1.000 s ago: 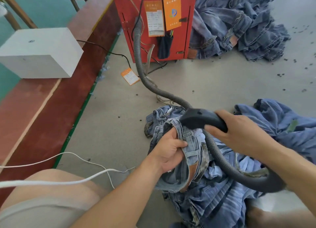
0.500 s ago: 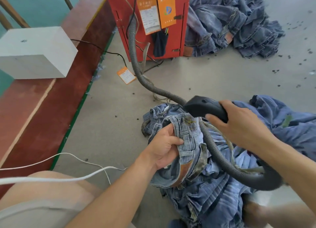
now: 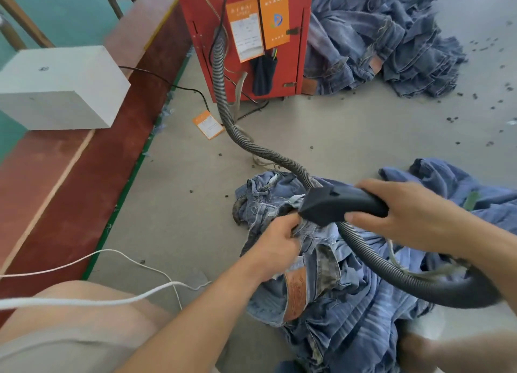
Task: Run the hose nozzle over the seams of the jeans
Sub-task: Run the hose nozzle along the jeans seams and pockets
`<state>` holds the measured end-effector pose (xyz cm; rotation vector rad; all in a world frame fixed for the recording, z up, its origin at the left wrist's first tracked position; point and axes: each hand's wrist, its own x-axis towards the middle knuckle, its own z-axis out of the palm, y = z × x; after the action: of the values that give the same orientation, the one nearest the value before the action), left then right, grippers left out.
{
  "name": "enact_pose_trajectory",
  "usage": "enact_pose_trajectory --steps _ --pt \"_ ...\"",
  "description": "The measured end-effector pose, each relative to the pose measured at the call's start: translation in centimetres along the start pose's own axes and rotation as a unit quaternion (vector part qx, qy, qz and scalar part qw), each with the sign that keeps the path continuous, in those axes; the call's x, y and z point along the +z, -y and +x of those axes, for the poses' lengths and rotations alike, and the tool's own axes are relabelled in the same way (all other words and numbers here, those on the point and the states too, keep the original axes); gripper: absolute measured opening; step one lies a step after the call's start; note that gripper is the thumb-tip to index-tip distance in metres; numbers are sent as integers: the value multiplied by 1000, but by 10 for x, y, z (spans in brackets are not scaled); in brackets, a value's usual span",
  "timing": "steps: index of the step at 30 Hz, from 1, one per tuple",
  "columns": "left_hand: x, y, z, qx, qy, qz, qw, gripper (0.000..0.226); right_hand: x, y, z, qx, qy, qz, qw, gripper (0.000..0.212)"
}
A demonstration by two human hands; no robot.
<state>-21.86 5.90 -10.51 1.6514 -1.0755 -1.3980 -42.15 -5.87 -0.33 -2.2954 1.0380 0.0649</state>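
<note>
Blue jeans lie bunched on the grey floor, waistband up, with a brown leather patch showing. My left hand grips the waistband denim. My right hand holds the black hose nozzle, whose mouth sits against the waistband right beside my left hand's fingers. A dark ribbed hose runs from the nozzle's far end up to the red machine, and a second stretch of hose loops under my right forearm.
A pile of jeans lies right of the red machine. More denim lies behind my right hand. A white box sits on a red board at left. White cords cross near my knee. An orange tag lies on the floor.
The nozzle has moved down and left onto the waistband, next to my left hand. My left hand has shifted its grip along the waistband.
</note>
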Motion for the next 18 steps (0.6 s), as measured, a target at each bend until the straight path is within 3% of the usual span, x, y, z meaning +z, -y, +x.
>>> enact_pose_trajectory --steps 3,5,7,10,13,16,18 --pt "6 5 1 98 15 234 967 53 16 8 13 -4 -21 -30 999 22" --pt "15 13 -3 146 37 328 933 49 15 7 23 25 -59 -49 997 22" --pt "16 19 -2 153 34 363 919 46 2 0 21 33 -49 -40 997 21" --pt "14 21 1 155 18 398 904 42 -16 -3 4 26 36 0 999 17" --pt "17 16 -2 154 28 443 883 22 -1 9 8 18 81 -57 995 24" --pt "16 18 -1 181 48 514 837 22 17 17 22 15 29 -90 995 21" --pt "13 22 1 194 56 561 803 45 11 16 22 32 -22 -71 997 18"
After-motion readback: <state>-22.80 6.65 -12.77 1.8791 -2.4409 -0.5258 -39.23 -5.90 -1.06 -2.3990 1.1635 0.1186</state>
